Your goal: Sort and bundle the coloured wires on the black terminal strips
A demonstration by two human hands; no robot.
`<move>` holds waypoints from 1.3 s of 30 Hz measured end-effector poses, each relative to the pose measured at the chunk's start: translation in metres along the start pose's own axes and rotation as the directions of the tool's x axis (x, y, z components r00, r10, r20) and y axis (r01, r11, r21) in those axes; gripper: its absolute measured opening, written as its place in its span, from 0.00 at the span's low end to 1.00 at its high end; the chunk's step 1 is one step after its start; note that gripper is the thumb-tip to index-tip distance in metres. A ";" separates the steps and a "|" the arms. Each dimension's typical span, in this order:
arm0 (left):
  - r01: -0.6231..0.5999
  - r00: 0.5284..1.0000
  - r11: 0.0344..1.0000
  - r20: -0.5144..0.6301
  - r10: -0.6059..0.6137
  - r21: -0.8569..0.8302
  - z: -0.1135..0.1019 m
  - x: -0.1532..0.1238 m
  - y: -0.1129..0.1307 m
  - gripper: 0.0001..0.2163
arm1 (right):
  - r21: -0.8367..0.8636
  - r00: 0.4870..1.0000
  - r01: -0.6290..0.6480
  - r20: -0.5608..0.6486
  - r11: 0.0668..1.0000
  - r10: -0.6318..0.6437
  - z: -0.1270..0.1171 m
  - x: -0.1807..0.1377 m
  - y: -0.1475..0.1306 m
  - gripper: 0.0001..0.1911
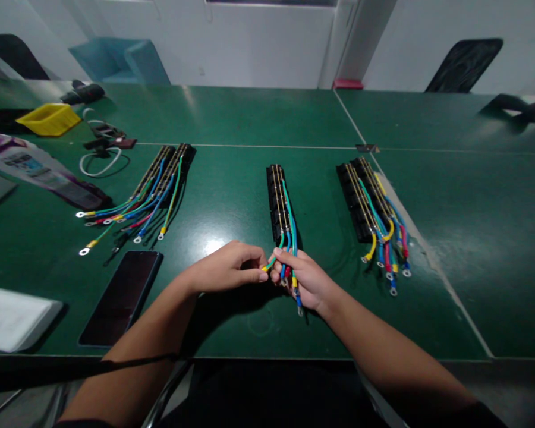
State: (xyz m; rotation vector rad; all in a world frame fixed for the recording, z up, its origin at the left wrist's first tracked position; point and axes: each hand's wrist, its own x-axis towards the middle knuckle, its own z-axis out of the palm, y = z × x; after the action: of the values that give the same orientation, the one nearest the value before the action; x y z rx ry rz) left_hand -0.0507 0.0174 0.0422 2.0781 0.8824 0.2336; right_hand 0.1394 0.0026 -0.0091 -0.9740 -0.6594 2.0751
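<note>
Strip [277,199], black, lies on the green tabletop [232,196]. Just nearside of the strip, the left hand [227,266] has its grip pinched on a green wire [272,261]; the right hand [311,282] has its grip clasped around the wire bundle [294,242].

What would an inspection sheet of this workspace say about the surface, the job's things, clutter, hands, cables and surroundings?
Surface: green tabletop, glossy.
Job's things: central black strip with coloured wires; left strip pair and right strip pair, also wired.
Clutter: phone, white object, bottle, yellow container.
Hands: left hand pinches a green wire near its yellow end; right hand holds the central strip's wires.
Cables: white cable, looped, beyond the bottle.
Surroundings: white wall, blue armchair, dark chair.
</note>
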 end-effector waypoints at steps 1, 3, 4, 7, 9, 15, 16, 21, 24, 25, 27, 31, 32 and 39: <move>0.005 1.000 1.000 0.004 -0.005 -0.006 0.000 0.000 0.000 0.12 | 0.008 1.000 -0.009 -0.001 1.000 0.009 0.000 0.000 0.000 0.15; 0.013 1.000 1.000 0.005 -0.013 0.003 -0.001 0.000 0.000 0.12 | 0.024 1.000 -0.024 -0.003 0.999 0.024 0.001 -0.001 -0.001 0.14; 0.013 1.000 1.000 0.002 -0.013 0.016 -0.001 0.000 -0.001 0.11 | 0.028 1.000 -0.028 -0.002 0.999 0.028 0.002 0.000 -0.001 0.14; 0.007 1.000 0.998 -0.012 -0.006 0.062 0.001 0.001 -0.004 0.11 | 0.042 1.000 -0.031 0.006 0.999 0.030 0.002 0.000 -0.001 0.14; -0.001 1.000 0.997 -0.021 0.002 0.080 0.001 0.002 -0.005 0.12 | 0.062 1.000 -0.028 0.011 0.998 0.027 0.002 0.001 -0.001 0.15; -0.007 1.000 0.999 -0.012 0.008 0.053 0.000 0.001 -0.005 0.13 | 0.030 1.000 -0.031 0.000 0.999 0.031 0.001 0.000 0.000 0.15; -0.004 1.000 0.998 -0.007 0.005 0.056 -0.001 0.001 -0.005 0.13 | 0.030 1.000 -0.022 -0.007 0.999 0.022 0.001 -0.001 0.000 0.14; -0.010 1.000 0.995 0.012 0.009 0.103 -0.002 0.001 -0.003 0.13 | -0.020 0.999 0.018 -0.043 1.000 -0.019 0.005 -0.003 -0.002 0.12; -0.005 1.000 0.995 0.002 0.005 0.103 -0.001 0.001 -0.001 0.11 | -0.048 0.998 0.031 -0.057 0.998 -0.034 0.008 -0.004 -0.003 0.12; 0.003 1.000 0.995 -0.007 -0.002 0.096 0.000 0.000 0.000 0.10 | -0.055 0.997 0.036 -0.064 0.998 -0.040 0.009 -0.004 -0.003 0.12; 0.016 1.000 0.997 -0.027 -0.014 0.077 0.002 0.000 0.001 0.08 | -0.073 0.996 0.047 -0.073 0.996 -0.052 0.010 -0.004 -0.003 0.12; 0.043 0.998 0.998 -0.046 -0.040 0.056 0.004 0.000 0.001 0.07 | -0.109 0.993 0.060 -0.095 0.992 -0.071 0.013 -0.005 -0.002 0.12; 0.053 0.997 0.997 -0.051 -0.051 0.053 0.004 0.000 0.001 0.08 | -0.119 0.992 0.063 -0.104 0.991 -0.076 0.013 -0.005 -0.002 0.12; 0.069 0.991 0.992 -0.121 -0.056 0.105 0.002 0.000 -0.003 0.15 | -0.187 0.982 0.113 -0.130 0.976 -0.138 0.013 -0.004 0.001 0.15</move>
State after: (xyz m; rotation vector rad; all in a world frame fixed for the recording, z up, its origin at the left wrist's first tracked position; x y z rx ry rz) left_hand -0.0515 0.0174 0.0381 2.1513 1.0507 0.2823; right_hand 0.1300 -0.0036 -0.0004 -1.1392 -0.8219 1.8407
